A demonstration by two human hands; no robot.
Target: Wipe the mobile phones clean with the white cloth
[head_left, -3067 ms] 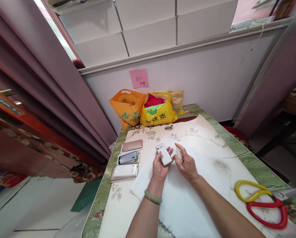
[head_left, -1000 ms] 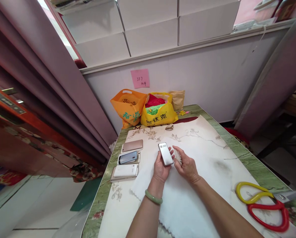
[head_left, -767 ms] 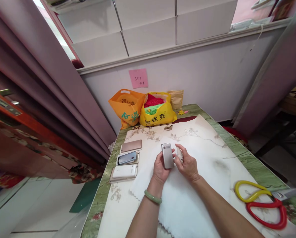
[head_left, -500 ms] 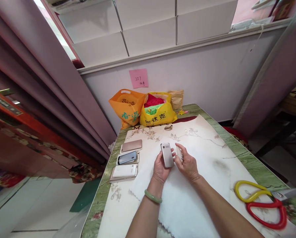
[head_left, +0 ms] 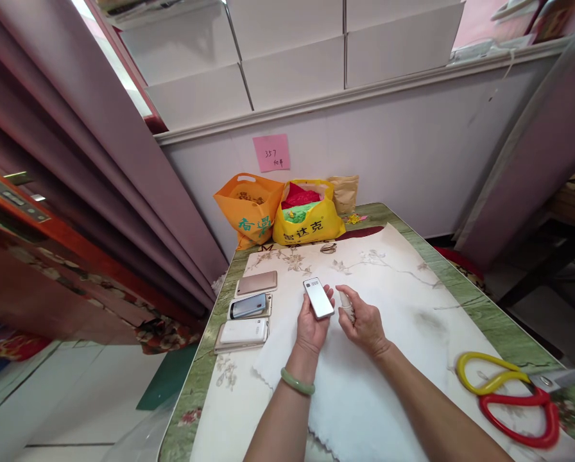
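Observation:
My left hand (head_left: 311, 327) holds a small silver phone (head_left: 318, 298) with its back up, above a white cloth (head_left: 364, 385) spread on the table. A green bangle (head_left: 297, 382) circles that wrist. My right hand (head_left: 364, 324) sits just right of the phone, fingers curled around a small white bottle-like object (head_left: 346, 303) whose top pokes out toward the phone.
Three phones (head_left: 249, 307) lie in a column at the table's left edge. Orange bag (head_left: 249, 206) and yellow bag (head_left: 307, 218) stand against the back wall. Large yellow-and-red scissors (head_left: 513, 398) lie at the right. A floral paper sheet (head_left: 403, 269) covers the green table (head_left: 480, 308).
The phone in my left hand has tilted, its top swinging to the left. My right hand stays beside it with the small white object.

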